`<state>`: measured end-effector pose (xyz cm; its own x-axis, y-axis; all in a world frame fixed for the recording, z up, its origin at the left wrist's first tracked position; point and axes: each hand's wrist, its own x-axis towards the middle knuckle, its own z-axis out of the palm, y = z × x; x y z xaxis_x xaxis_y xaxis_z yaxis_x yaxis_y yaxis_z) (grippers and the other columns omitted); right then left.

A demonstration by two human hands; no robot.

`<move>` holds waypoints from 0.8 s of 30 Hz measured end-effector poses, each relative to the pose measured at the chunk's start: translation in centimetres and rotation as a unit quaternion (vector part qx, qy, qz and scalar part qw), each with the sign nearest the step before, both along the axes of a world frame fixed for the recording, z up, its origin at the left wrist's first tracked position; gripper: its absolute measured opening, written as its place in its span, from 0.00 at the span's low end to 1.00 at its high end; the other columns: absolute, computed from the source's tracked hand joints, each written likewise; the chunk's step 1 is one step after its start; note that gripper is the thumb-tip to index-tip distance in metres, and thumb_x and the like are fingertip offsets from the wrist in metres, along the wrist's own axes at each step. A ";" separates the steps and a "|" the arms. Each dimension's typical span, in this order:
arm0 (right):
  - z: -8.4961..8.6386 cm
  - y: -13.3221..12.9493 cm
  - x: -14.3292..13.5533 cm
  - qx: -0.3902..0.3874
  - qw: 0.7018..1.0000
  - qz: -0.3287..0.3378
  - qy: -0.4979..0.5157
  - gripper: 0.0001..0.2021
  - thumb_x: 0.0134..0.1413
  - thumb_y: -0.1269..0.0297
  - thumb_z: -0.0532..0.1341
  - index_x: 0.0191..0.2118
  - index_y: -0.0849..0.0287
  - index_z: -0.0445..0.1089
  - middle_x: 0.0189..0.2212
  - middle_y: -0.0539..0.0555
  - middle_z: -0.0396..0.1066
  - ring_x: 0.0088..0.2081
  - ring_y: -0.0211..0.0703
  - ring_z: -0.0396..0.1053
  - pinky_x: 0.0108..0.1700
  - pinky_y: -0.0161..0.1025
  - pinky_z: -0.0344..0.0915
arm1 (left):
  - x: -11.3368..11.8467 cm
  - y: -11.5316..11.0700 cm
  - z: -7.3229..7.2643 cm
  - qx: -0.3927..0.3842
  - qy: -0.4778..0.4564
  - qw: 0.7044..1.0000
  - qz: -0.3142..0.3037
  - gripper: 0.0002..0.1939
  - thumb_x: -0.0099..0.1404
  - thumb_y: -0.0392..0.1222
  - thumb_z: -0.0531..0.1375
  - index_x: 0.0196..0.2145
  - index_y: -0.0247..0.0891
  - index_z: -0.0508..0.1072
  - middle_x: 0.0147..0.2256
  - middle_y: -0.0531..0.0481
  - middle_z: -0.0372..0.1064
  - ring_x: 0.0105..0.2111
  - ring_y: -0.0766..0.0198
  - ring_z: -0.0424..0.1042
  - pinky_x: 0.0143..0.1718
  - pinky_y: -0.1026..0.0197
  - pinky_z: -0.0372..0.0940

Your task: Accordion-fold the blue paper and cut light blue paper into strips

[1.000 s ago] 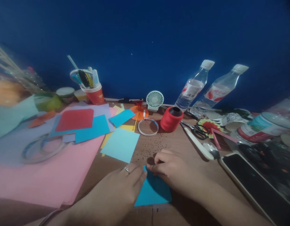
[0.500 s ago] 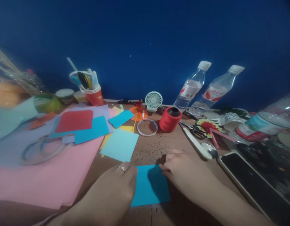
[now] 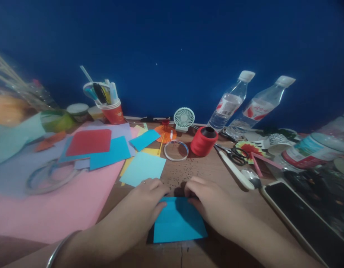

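Observation:
A blue sheet of paper (image 3: 179, 223) lies on the brown table right in front of me. My left hand (image 3: 149, 199) pinches its far left corner, thumb on top and fingers behind the far edge. At the far right corner my right hand (image 3: 202, 193) grips the sheet the same way, its fingers curled. A faint crease runs across the paper near the far edge. Beyond the hands lie small dark specks, and a light-blue paper square (image 3: 144, 167) rests close to my left fingers.
On the left are pink sheets (image 3: 68, 216), blue paper (image 3: 110, 152) and red paper (image 3: 89, 142). A red thread spool (image 3: 202, 143), tape ring (image 3: 176, 150), small fan (image 3: 184, 118) and bottles (image 3: 226, 106) stand behind. Scissors (image 3: 236, 156), a white-handled tool (image 3: 236, 171) and a phone (image 3: 300, 223) lie right.
My left hand has moved up from the sheet's left side to its far left corner. My right hand has shifted slightly, and the far edge now appears lifted or bent.

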<state>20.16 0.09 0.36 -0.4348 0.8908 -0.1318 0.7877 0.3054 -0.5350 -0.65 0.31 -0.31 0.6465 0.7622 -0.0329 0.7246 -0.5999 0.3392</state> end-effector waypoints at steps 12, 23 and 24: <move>0.1 0.6 1.4 -0.021 0.996 0.082 0.007 0.10 0.47 0.81 0.58 0.30 0.58 0.67 0.30 0.48 0.67 0.33 0.37 0.63 0.34 0.32 0.56 | -0.2 -0.4 -0.1 0.077 0.100 0.987 -0.095 0.10 0.60 0.31 0.52 0.28 0.39 0.71 0.29 0.49 0.67 0.34 0.58 0.64 0.38 0.57 0.59; 0.5 0.7 1.7 0.080 0.966 0.228 -0.091 0.07 0.55 0.75 0.57 0.31 0.58 0.71 0.31 0.52 0.69 0.35 0.41 0.64 0.35 0.36 0.59 | -0.1 -0.6 1.2 0.100 0.160 0.970 -0.155 0.11 0.53 0.25 0.54 0.30 0.37 0.70 0.29 0.48 0.67 0.29 0.57 0.65 0.28 0.57 0.60; 0.5 0.6 1.7 0.092 0.962 0.238 -0.099 0.07 0.55 0.75 0.57 0.31 0.58 0.71 0.31 0.52 0.69 0.35 0.41 0.64 0.34 0.36 0.59 | -0.1 -0.8 1.2 0.110 0.166 0.967 -0.160 0.11 0.53 0.25 0.54 0.31 0.37 0.70 0.29 0.48 0.67 0.29 0.57 0.65 0.28 0.56 0.60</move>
